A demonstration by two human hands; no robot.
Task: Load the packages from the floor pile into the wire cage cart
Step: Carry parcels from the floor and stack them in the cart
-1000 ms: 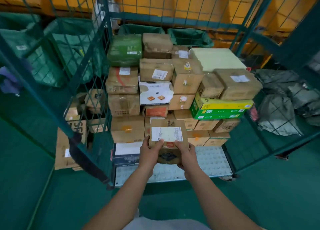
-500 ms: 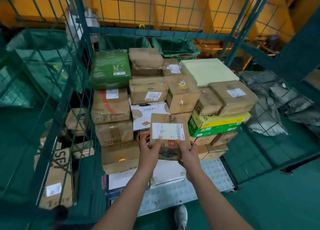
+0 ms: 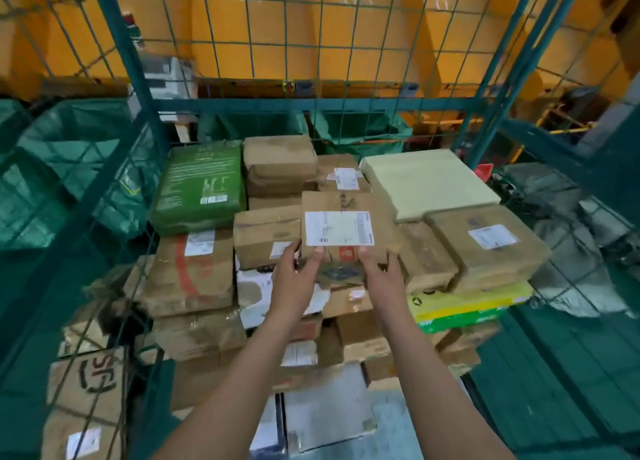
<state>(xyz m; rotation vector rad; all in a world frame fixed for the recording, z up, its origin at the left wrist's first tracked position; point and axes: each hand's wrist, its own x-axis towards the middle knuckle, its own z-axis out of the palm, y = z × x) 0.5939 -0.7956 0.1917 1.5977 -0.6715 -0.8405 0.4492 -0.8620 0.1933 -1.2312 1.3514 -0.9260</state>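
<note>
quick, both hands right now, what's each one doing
Left hand: gripping the left edge of the brown cardboard box with the white shipping label.
Right hand: gripping the right edge of the same box.

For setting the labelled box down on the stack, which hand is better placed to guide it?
Probably the left hand: it grips the labelled box on the side beside the taped brown box. The right hand only holds the other corner.

Orange wall [image 3: 311, 44], green floor [image 3: 554, 373]
</note>
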